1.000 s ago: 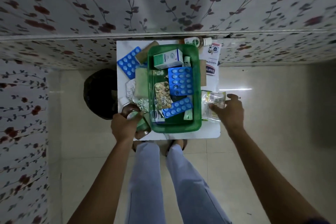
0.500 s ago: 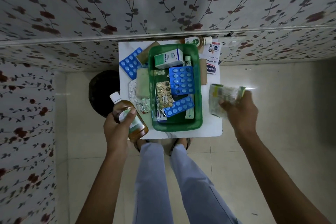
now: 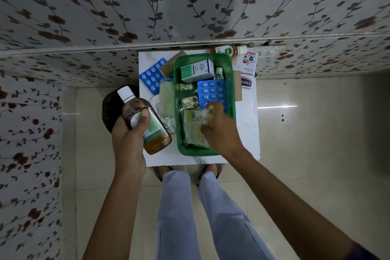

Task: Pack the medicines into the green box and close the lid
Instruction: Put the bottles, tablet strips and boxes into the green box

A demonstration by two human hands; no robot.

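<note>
Green box (image 3: 230, 91): open, lidless at present, centred on small white desk (image 3: 249, 133); long axis running away from the body toward the wall. No lid identifiable anywhere in view.

Contents, far end to near end: white-and-green carton (image 3: 197, 70); small green tube (image 3: 218, 73) just beside it; blue blister sheet (image 3: 212, 93); loose strips of tablets (image 3: 190, 101); clear sachet pack (image 3: 193, 127) at near end, lengthwise along the box.

Right hand (image 3: 219, 131): over near half of box, fingers closed on the sachet pack, pack low inside the walls; release judged imminent.

Left hand (image 3: 128, 133): gripping brown bottle (image 3: 147, 124) around the middle, held up in the air just left of the box's near-left corner, white cap pointing away and to the left, base toward the box. Bottle axis oblique to box axis; roughly a quarter-turn judged necessary to lie it flat lengthwise. Left hand nearer the remaining free space once right hand clears.

Still outside the box, on the desk: second blue blister sheet (image 3: 153, 79), pale pad (image 3: 166, 99), foil strips (image 3: 169, 123) at left; second brown bottle (image 3: 229, 50) at far edge; printed sachet (image 3: 247, 70) at right.
</note>
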